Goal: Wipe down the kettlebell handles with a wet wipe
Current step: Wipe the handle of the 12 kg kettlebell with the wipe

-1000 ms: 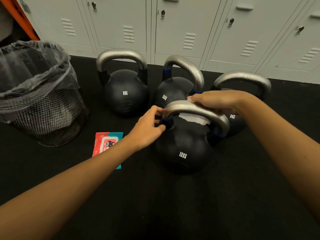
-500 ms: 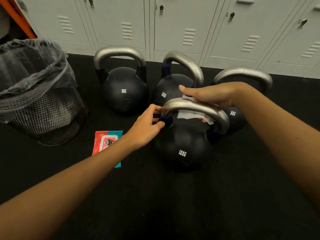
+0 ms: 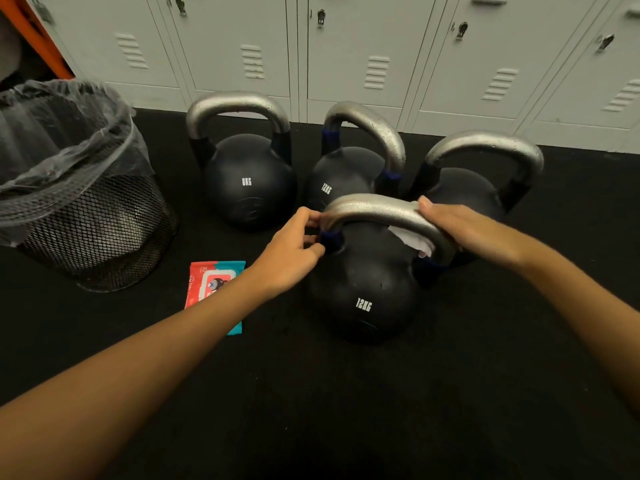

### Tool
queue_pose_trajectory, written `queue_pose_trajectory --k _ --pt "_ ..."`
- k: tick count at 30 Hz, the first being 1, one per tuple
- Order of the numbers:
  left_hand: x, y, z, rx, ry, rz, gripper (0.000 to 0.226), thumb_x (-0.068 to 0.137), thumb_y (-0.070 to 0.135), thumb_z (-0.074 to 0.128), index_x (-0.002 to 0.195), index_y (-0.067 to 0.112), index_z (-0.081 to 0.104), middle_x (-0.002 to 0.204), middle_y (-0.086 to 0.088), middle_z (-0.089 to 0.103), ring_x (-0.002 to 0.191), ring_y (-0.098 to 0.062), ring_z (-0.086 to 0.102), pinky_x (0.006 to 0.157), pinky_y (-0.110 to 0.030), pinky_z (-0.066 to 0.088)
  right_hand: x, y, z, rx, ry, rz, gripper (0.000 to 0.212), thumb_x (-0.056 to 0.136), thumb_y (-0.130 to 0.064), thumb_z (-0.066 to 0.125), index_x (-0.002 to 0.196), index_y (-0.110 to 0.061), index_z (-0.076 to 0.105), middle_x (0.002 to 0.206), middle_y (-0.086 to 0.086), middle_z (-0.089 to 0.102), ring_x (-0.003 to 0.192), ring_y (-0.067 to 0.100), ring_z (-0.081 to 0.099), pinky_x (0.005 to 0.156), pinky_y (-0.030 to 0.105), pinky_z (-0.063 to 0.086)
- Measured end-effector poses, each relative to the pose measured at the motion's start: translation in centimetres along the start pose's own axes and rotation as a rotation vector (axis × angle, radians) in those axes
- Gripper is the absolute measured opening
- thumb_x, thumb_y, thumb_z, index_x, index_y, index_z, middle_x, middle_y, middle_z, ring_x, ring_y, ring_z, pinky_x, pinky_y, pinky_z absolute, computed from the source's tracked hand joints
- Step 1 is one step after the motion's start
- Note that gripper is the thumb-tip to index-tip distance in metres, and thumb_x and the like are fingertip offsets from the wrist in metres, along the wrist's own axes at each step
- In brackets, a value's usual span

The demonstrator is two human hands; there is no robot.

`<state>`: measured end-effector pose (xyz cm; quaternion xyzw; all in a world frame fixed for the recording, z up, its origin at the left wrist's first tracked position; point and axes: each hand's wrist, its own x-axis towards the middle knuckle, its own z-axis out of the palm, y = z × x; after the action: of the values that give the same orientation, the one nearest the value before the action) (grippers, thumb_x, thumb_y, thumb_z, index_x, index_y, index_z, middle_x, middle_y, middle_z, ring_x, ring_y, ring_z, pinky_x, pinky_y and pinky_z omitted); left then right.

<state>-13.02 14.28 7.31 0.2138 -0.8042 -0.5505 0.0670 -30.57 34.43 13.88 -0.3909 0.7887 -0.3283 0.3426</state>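
Note:
Several black kettlebells with silver handles stand on the black floor. The nearest, a 12KG kettlebell (image 3: pixel 362 292), has its silver handle (image 3: pixel 374 209) arching between my hands. My left hand (image 3: pixel 294 252) pinches the handle's left leg at the blue band. My right hand (image 3: pixel 464 230) wraps the handle's right side, pressing a white wet wipe (image 3: pixel 414 241) around it; part of the wipe hangs under the bar. Behind stand an 8KG kettlebell (image 3: pixel 247 183), a second 12KG kettlebell (image 3: pixel 346 174) and a fourth kettlebell (image 3: pixel 485 168), partly hidden by my right hand.
A black mesh bin (image 3: pixel 86 216) with a clear plastic liner stands at the left. A red and teal wet wipe pack (image 3: pixel 214 282) lies flat on the floor beside my left forearm. Grey lockers (image 3: pixel 346 46) line the back.
My right hand has slid with the wipe from the top middle of the handle toward its right bend. My left hand stays on the left leg.

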Motion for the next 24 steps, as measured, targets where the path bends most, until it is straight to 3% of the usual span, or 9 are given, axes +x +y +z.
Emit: queue_pose_trajectory --k 3,6,8,12,14,17,20,24 --pt "0.0 0.1 0.0 0.004 -0.005 0.0 0.043 0.091 0.007 0.056 0.121 0.034 0.043 0.132 0.008 0.049 0.123 -0.014 0.05 0.105 -0.043 0.043 -1.8 1.9 1.8 -0.041 0.184 -0.118 0.03 0.096 -0.056 0.03 0.103 -0.041 0.055 0.092 -0.022 0.061 0.086 -0.01 0.055 0.084 0.021 0.04" --pt "-0.1 0.2 0.0 0.014 -0.001 -0.001 0.042 0.092 0.006 0.056 0.122 0.033 0.042 0.133 0.007 0.048 0.125 -0.014 0.049 0.105 -0.041 0.042 -2.5 2.5 2.9 -0.138 0.281 -0.188 0.033 0.099 -0.061 0.025 0.125 -0.049 0.042 0.111 -0.026 0.056 0.104 -0.014 0.05 0.085 0.014 0.036" --pt "-0.1 0.2 0.0 0.02 0.006 0.003 0.042 0.092 0.006 0.056 0.121 0.034 0.043 0.131 0.008 0.049 0.124 -0.014 0.049 0.105 -0.04 0.043 -2.3 2.0 3.1 -0.192 0.323 -0.254 0.035 0.099 -0.059 0.025 0.131 -0.052 0.038 0.118 -0.021 0.055 0.112 -0.006 0.049 0.093 0.016 0.036" --pt "-0.1 0.3 0.0 0.007 0.017 0.006 0.042 0.091 0.004 0.055 0.121 0.032 0.044 0.131 0.007 0.05 0.122 -0.015 0.051 0.103 -0.038 0.044 -0.4 -0.7 3.4 -0.394 0.324 -0.24 0.041 0.103 -0.052 0.022 0.132 -0.038 0.048 0.115 -0.005 0.059 0.107 0.014 0.054 0.095 0.035 0.041" --pt "-0.2 0.4 0.1 -0.008 0.018 0.009 0.042 0.091 0.003 0.056 0.12 0.031 0.044 0.129 0.008 0.05 0.121 -0.013 0.051 0.099 -0.033 0.045 0.9 -2.5 3.5 -0.499 0.301 -0.169 0.041 0.103 -0.053 0.021 0.115 -0.033 0.054 0.105 -0.002 0.061 0.102 0.025 0.057 0.09 0.042 0.042" --pt "-0.3 0.5 0.1 -0.016 0.02 0.014 0.045 0.089 0.001 0.057 0.12 0.03 0.044 0.127 0.01 0.048 0.117 -0.01 0.051 0.093 -0.027 0.045 2.8 -5.0 4.2 -0.642 0.254 -0.076 0.04 0.103 -0.053 0.019 0.091 -0.027 0.047 0.098 0.007 0.059 0.1 0.038 0.057 0.081 0.042 0.037" --pt "-0.2 0.4 -0.3 -0.164 0.024 -0.067 0.048 0.088 -0.008 0.052 0.123 0.024 0.048 0.128 0.006 0.051 0.113 -0.009 0.055 0.092 -0.029 0.049 4.4 -7.0 5.3 -0.799 0.253 -0.064 0.044 0.105 -0.048 0.02 0.098 -0.021 0.054 0.116 0.016 0.06 0.108 0.042 0.055 0.077 0.04 0.032" --pt "-0.2 -1.3 -1.6 -0.33 0.112 -0.233 0.05 0.088 -0.012 0.047 0.127 0.021 0.05 0.123 0.001 0.056 0.116 -0.014 0.056 0.092 -0.033 0.051 5.9 -8.7 7.1 -1.078 0.232 -0.149 0.043 0.105 -0.041 0.028 0.121 -0.016 0.06 0.124 0.015 0.06 0.112 0.038 0.057 0.074 0.037 0.032"
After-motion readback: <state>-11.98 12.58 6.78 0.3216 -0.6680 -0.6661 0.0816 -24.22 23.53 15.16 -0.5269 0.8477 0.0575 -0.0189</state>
